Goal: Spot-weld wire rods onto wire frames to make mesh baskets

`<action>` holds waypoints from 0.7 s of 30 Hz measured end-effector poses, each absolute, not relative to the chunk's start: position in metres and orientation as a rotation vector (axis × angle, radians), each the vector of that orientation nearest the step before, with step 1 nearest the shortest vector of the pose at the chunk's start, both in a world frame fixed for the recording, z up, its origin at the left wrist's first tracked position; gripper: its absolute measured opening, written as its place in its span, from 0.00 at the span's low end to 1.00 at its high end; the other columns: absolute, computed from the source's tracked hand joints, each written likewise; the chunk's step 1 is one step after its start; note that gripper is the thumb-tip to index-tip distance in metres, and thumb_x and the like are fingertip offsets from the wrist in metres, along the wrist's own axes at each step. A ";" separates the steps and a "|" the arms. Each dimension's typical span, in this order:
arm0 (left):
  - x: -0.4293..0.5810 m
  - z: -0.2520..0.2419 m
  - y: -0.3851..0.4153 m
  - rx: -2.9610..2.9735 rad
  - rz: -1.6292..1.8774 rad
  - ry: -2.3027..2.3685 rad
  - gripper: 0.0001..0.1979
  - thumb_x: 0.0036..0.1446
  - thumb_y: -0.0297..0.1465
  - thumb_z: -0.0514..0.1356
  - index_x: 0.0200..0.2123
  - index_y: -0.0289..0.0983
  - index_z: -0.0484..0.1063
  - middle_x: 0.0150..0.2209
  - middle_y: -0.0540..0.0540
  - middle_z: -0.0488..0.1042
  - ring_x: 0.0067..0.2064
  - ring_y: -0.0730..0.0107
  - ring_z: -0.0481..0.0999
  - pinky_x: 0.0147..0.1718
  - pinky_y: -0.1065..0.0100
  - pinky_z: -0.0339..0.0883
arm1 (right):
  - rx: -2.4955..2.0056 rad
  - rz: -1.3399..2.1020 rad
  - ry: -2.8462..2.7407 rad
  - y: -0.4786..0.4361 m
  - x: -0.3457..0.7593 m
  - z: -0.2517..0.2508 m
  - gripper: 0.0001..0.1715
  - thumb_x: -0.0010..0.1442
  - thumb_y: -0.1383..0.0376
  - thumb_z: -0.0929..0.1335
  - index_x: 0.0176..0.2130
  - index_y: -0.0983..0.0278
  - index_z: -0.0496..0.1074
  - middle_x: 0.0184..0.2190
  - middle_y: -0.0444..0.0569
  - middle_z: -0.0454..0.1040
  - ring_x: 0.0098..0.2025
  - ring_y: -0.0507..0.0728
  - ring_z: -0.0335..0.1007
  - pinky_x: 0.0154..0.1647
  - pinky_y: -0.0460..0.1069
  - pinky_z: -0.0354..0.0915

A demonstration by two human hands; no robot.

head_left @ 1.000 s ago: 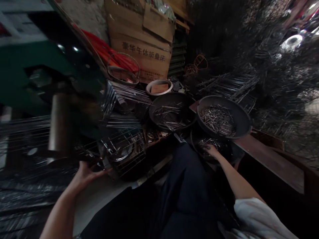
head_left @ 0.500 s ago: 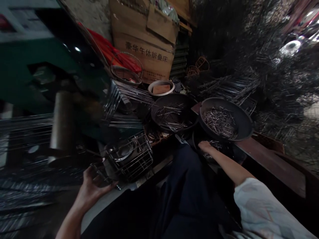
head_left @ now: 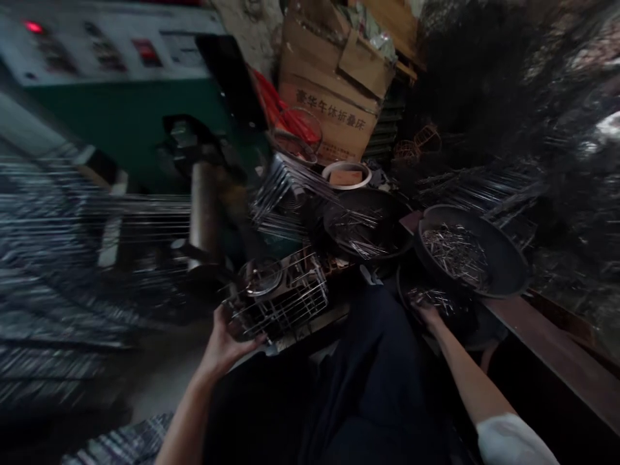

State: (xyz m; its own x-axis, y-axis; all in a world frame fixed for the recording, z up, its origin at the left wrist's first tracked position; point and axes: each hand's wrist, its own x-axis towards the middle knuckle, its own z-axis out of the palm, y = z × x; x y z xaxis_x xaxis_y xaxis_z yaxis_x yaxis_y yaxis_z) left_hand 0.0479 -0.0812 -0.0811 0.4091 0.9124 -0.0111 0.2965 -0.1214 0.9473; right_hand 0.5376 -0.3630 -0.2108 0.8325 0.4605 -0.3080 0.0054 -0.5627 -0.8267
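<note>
In the head view, dim clutter with a carton (head_left: 334, 106) behind. Left hand (head_left: 223, 349) at the wire rack's (head_left: 310, 298) end, thumb spread wide, grip unclear. Right hand (head_left: 429, 314) among pins (head_left: 440, 298) in the lower bowl (head_left: 458, 314), fingers too dark to tell.

The brown cardboard box (head_left: 329, 77) reads "豪华午休折叠床" in dark Chinese characters

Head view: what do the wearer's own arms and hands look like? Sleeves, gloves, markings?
Left hand and right hand: no gloves visible. Right arm: a loose, pale whitish sleeve, forearm bare below its edge. Left arm: bare as far as the frame shows, no sleeve in view. Too dim and blurred for fine markings.
</note>
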 end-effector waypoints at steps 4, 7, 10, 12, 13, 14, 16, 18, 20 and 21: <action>0.043 -0.086 -0.096 1.624 0.803 0.980 0.52 0.36 0.37 0.75 0.60 0.47 0.49 0.57 0.42 0.62 0.51 0.57 0.75 0.54 0.43 0.70 | -2.063 0.651 -0.285 -0.357 0.535 -0.183 0.18 0.49 0.56 0.76 0.29 0.65 0.71 0.21 0.46 0.73 0.23 0.56 0.71 0.25 0.50 0.69; 0.034 -0.086 -0.106 1.566 0.829 0.966 0.53 0.34 0.36 0.76 0.60 0.47 0.49 0.58 0.41 0.60 0.52 0.56 0.74 0.55 0.43 0.69 | -1.994 0.653 -0.319 -0.333 0.533 -0.145 0.24 0.44 0.49 0.76 0.31 0.63 0.68 0.20 0.45 0.73 0.19 0.55 0.67 0.19 0.48 0.65; 0.024 -0.084 -0.112 1.539 0.823 0.963 0.54 0.34 0.34 0.77 0.61 0.46 0.50 0.60 0.40 0.59 0.54 0.55 0.73 0.56 0.44 0.67 | -1.774 0.780 -0.496 -0.294 0.499 -0.092 0.28 0.44 0.48 0.78 0.35 0.63 0.68 0.26 0.47 0.76 0.21 0.51 0.66 0.19 0.44 0.62; 0.020 -0.083 -0.115 1.533 0.827 0.961 0.54 0.34 0.34 0.77 0.61 0.46 0.49 0.60 0.39 0.57 0.55 0.53 0.72 0.57 0.43 0.66 | -1.607 0.978 -0.707 -0.264 0.458 -0.050 0.27 0.48 0.50 0.78 0.37 0.63 0.68 0.26 0.46 0.75 0.20 0.48 0.63 0.17 0.41 0.57; 0.018 -0.082 -0.116 1.533 0.834 0.958 0.55 0.34 0.34 0.77 0.62 0.46 0.48 0.61 0.39 0.57 0.56 0.52 0.71 0.57 0.43 0.65 | -1.539 1.070 -0.813 -0.250 0.435 -0.030 0.26 0.50 0.51 0.77 0.38 0.63 0.68 0.25 0.44 0.74 0.18 0.47 0.61 0.15 0.40 0.54; 0.017 -0.082 -0.116 1.532 0.841 0.953 0.55 0.34 0.33 0.77 0.62 0.46 0.48 0.61 0.38 0.57 0.57 0.51 0.70 0.58 0.42 0.64 | -1.497 1.162 -0.917 -0.237 0.412 -0.011 0.25 0.51 0.51 0.77 0.39 0.63 0.67 0.24 0.43 0.74 0.16 0.46 0.59 0.13 0.40 0.52; 0.014 -0.082 -0.117 1.530 0.854 0.938 0.55 0.34 0.33 0.77 0.62 0.46 0.48 0.61 0.38 0.56 0.58 0.49 0.69 0.58 0.41 0.64 | -1.433 1.309 -1.100 -0.213 0.372 0.022 0.25 0.53 0.50 0.76 0.39 0.63 0.67 0.22 0.41 0.72 0.13 0.46 0.55 0.11 0.41 0.49; 0.011 -0.081 -0.118 1.526 0.865 0.926 0.55 0.33 0.32 0.77 0.62 0.46 0.49 0.61 0.38 0.56 0.59 0.47 0.68 0.58 0.41 0.63 | -1.378 1.435 -1.285 -0.193 0.342 0.046 0.24 0.55 0.49 0.74 0.39 0.64 0.69 0.23 0.43 0.73 0.15 0.47 0.59 0.13 0.42 0.55; 0.009 -0.081 -0.118 1.517 0.869 0.935 0.56 0.33 0.32 0.77 0.62 0.46 0.48 0.62 0.37 0.55 0.61 0.45 0.67 0.59 0.41 0.62 | -1.311 1.517 -1.520 -0.177 0.322 0.060 0.23 0.58 0.48 0.72 0.41 0.65 0.72 0.28 0.48 0.77 0.23 0.52 0.70 0.23 0.45 0.66; 0.008 -0.081 -0.118 1.516 0.872 0.942 0.56 0.33 0.32 0.77 0.62 0.46 0.48 0.62 0.36 0.55 0.61 0.44 0.67 0.59 0.41 0.61 | -1.275 1.513 -1.667 -0.171 0.315 0.065 0.23 0.60 0.49 0.71 0.43 0.65 0.73 0.32 0.49 0.78 0.29 0.54 0.74 0.30 0.47 0.70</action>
State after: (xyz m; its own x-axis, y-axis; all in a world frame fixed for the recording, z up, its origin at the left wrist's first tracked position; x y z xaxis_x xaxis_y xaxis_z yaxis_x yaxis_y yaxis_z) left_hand 0.0082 -0.1183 -0.0808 0.4137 0.9097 0.0365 0.1062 -0.0880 0.9904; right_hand 0.3150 -0.1710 0.0647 -0.4007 0.8954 -0.1943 0.2799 -0.0823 -0.9565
